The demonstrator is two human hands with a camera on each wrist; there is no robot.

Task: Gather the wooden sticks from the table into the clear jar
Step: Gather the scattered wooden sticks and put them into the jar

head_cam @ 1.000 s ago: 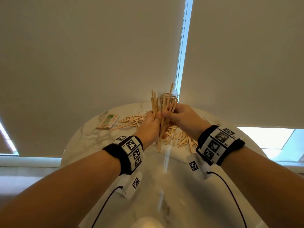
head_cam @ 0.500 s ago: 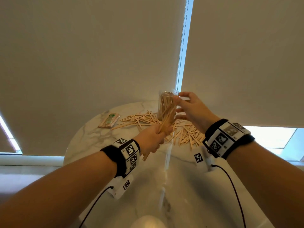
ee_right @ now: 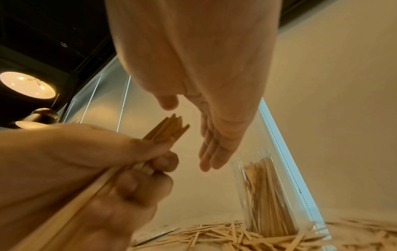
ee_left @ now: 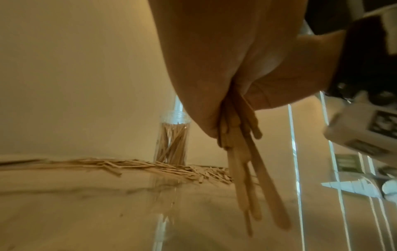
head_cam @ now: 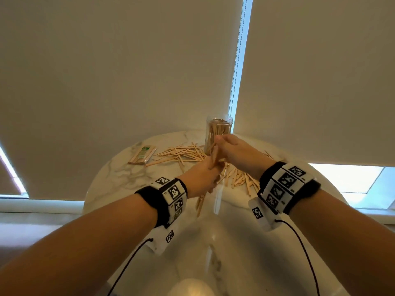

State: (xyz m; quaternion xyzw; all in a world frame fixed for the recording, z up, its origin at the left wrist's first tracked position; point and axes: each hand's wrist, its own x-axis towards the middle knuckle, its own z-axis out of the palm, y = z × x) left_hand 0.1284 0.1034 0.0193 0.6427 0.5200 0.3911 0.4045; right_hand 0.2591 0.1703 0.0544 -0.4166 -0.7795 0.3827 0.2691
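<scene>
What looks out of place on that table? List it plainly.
Loose flat wooden sticks lie scattered across the white marble table around the upright clear plastic jar. A wrapped stick packet lies left of them. The left hand grips an uneven bundle.

Head view: dim, warm interior. Daylight enters through the narrow bright gap between two beige roller blinds and along their lower edges. Glossy white marble tabletop shows streaky glare. Strong wide-angle bending at frame edges. Left wrist view: yellow cast, soft and motion-blurred. Right wrist view: round glowing ceiling lamp on dark ceiling; near skin out of focus.
</scene>
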